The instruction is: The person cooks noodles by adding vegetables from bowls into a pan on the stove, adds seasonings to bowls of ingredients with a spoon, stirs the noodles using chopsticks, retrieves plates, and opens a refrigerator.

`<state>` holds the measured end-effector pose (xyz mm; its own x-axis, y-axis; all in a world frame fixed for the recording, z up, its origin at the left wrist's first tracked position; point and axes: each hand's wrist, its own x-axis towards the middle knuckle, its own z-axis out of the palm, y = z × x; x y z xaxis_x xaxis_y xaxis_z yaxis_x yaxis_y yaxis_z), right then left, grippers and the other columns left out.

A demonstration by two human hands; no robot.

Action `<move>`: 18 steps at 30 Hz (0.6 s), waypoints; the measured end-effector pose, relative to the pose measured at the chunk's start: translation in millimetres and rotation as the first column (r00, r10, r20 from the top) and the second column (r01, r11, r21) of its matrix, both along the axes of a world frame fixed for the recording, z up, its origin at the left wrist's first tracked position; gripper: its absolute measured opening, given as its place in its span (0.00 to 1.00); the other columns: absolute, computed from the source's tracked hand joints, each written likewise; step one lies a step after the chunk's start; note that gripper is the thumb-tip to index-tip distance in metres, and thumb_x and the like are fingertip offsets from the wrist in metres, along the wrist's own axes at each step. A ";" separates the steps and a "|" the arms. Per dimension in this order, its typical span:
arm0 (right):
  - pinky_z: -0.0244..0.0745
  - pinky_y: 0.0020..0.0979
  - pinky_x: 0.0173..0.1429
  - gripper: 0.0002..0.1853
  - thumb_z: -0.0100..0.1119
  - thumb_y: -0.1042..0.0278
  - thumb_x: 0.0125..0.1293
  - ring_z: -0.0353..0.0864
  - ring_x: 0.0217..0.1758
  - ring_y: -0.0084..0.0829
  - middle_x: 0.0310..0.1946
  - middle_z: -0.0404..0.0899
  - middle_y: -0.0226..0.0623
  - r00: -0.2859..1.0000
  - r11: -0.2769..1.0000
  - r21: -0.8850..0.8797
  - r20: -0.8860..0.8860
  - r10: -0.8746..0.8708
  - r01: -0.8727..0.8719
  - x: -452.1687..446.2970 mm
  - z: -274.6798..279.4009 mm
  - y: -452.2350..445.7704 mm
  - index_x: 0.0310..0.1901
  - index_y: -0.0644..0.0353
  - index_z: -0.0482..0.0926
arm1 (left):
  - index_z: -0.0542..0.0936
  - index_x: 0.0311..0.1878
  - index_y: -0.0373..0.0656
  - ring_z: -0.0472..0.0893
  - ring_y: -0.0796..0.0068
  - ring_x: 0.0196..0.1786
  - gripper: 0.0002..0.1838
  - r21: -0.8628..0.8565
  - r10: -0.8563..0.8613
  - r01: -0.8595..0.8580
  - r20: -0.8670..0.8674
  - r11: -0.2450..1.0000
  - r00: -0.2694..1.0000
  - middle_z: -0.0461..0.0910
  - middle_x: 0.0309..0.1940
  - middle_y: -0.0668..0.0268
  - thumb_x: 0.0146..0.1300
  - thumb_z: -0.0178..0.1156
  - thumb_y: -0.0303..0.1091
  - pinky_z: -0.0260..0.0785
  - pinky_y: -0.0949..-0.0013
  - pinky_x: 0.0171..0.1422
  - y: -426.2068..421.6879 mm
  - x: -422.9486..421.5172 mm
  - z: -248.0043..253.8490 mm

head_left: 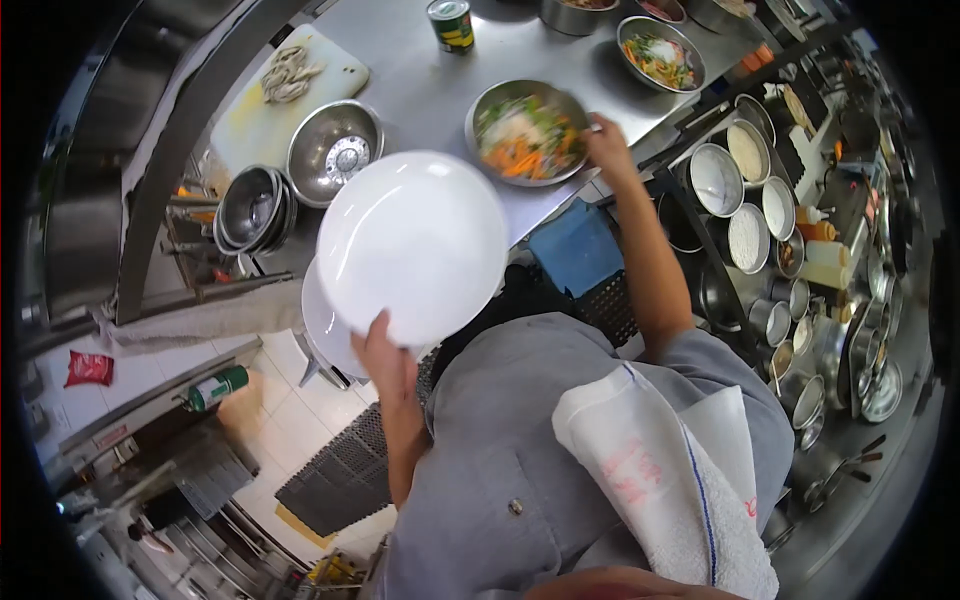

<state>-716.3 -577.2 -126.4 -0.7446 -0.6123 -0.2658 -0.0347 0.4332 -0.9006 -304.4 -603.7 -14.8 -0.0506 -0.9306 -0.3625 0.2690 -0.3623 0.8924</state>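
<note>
My left hand (388, 365) is closed on the near rim of a large round white plate (415, 245), which is tilted and has nothing on it. Partly covered by it is a second white plate (322, 320); whether my left hand touches that one too, I cannot tell. My right hand (608, 145) grips the right rim of a metal bowl (475, 150) at the counter's front edge. Inside the bowl lie shredded vegetables (530, 135), orange and green, with a pale heap on top.
Steel counter (420, 90) holds an empty metal bowl (335, 150), stacked bowls (250, 210), a cutting board (240, 125) with pale strips, a can (451, 25) and another vegetable bowl (662, 55). Several pans (745, 235) and bottles stand at right. Below is a blue container (575, 245).
</note>
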 end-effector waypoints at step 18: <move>0.79 0.32 0.32 0.20 0.53 0.74 0.63 0.81 0.36 0.31 0.41 0.78 0.42 0.952 0.979 -0.198 0.291 0.097 -0.040 55.4 -12.8 20.8 0.57 0.66 0.68 | 0.64 0.65 0.35 0.79 0.74 0.44 0.26 -0.259 -0.346 0.461 0.387 0.849 0.855 0.77 0.45 0.63 0.65 0.58 0.29 0.75 0.70 0.47 -30.8 -6.6 -72.9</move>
